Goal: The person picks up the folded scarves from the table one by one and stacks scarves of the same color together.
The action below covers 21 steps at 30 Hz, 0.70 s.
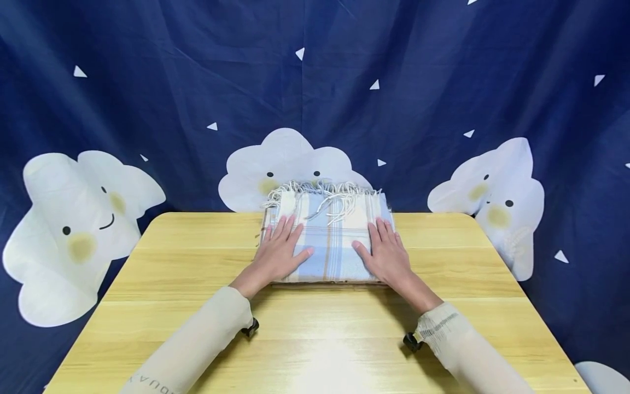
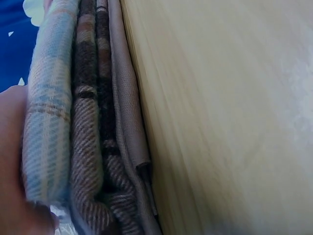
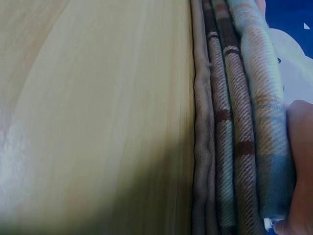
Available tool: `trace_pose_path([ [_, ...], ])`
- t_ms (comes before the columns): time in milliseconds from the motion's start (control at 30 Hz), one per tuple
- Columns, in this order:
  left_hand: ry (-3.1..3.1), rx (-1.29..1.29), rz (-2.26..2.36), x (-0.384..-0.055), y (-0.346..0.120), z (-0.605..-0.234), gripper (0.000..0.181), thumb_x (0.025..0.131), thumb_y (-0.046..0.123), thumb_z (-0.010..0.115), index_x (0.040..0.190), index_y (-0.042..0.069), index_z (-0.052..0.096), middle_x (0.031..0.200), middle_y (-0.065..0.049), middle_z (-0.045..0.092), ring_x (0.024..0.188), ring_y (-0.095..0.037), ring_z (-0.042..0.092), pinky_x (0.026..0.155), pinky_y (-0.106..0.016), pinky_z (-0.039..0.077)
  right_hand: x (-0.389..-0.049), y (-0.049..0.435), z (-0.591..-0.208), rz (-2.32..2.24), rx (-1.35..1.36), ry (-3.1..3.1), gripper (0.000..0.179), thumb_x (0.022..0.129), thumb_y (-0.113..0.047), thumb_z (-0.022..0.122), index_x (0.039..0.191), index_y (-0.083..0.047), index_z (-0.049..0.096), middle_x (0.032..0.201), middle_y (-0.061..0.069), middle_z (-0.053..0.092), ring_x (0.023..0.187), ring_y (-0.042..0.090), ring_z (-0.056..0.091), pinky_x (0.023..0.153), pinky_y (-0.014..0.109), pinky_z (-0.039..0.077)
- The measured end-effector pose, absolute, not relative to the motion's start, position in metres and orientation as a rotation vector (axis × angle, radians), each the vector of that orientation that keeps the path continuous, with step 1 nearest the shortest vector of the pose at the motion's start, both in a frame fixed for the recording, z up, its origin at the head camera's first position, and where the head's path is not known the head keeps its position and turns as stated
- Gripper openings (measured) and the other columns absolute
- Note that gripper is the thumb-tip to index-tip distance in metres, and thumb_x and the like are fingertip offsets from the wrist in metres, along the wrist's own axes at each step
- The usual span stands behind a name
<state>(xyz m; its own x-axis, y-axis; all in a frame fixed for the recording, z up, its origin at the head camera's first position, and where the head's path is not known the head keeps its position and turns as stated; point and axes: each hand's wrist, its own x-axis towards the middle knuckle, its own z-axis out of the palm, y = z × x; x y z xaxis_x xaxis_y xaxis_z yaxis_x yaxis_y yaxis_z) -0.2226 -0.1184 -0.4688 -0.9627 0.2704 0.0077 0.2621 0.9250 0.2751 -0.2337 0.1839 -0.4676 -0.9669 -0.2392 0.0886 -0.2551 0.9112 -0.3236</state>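
Observation:
A folded plaid scarf (image 1: 339,246) in light blue and white, its fringe (image 1: 339,197) at the far end, tops a stack of folded cloth at the back middle of the table. My left hand (image 1: 278,253) rests flat on its left side, fingers straight and pointing away. On its right side lies my right hand (image 1: 386,251), likewise with straight fingers. In the left wrist view, a brown and dark plaid scarf (image 2: 88,122) sits beneath the blue one, with a plain taupe cloth (image 2: 129,98) at the bottom. The right wrist view shows the same layered folds (image 3: 239,122) from the other side.
The stack lies on a light wooden table (image 1: 197,262) with rounded far corners, close to its far edge. Behind hangs a dark blue curtain (image 1: 344,109) printed with white clouds and triangles. Dark wrist cameras (image 1: 412,342) protrude from below the sleeves (image 1: 206,334).

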Motion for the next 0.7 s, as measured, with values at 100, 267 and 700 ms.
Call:
trace_pose_path([
  [100, 3.06, 0.406, 0.426, -0.2225, -0.1199, -0.468, 0.088, 0.1, 0.078, 0.027, 0.168, 0.022, 0.018, 0.177, -0.002, -0.003, 0.164, -0.027, -0.008, 0.132, -0.061, -0.001, -0.234, 0.1855, -0.467, 0.522, 0.38, -3.027, 0.089, 0.104, -0.069, 0.031, 0.165, -0.006, 0.022, 0.176, 0.018, 0.01, 0.163, 0.039, 0.007, 0.13, 0.063, 0.015],
  [267, 3.065, 0.388, 0.46, -0.2227, -0.1217, -0.4665, 0.091, 0.1, 0.077, 0.03, 0.167, 0.018, 0.019, 0.177, -0.002, -0.001, 0.165, -0.027, -0.007, 0.132, -0.061, -0.001, -0.2343, 0.1869, -0.4656, 0.539, 0.347, -3.025, 0.091, 0.103, -0.072, 0.031, 0.165, -0.006, 0.024, 0.176, 0.017, 0.011, 0.163, 0.038, 0.008, 0.129, 0.065, 0.017],
  [700, 3.065, 0.343, 0.502, -0.2229, -0.1249, -0.4641, 0.094, 0.1, 0.076, 0.035, 0.167, 0.012, 0.018, 0.177, -0.006, -0.003, 0.164, -0.034, -0.007, 0.132, -0.061, 0.002, -0.2351, 0.1896, -0.4614, 0.572, 0.312, -3.007, 0.092, 0.102, -0.072, 0.034, 0.164, -0.004, 0.024, 0.175, 0.019, 0.011, 0.163, 0.041, 0.009, 0.128, 0.066, 0.017],
])
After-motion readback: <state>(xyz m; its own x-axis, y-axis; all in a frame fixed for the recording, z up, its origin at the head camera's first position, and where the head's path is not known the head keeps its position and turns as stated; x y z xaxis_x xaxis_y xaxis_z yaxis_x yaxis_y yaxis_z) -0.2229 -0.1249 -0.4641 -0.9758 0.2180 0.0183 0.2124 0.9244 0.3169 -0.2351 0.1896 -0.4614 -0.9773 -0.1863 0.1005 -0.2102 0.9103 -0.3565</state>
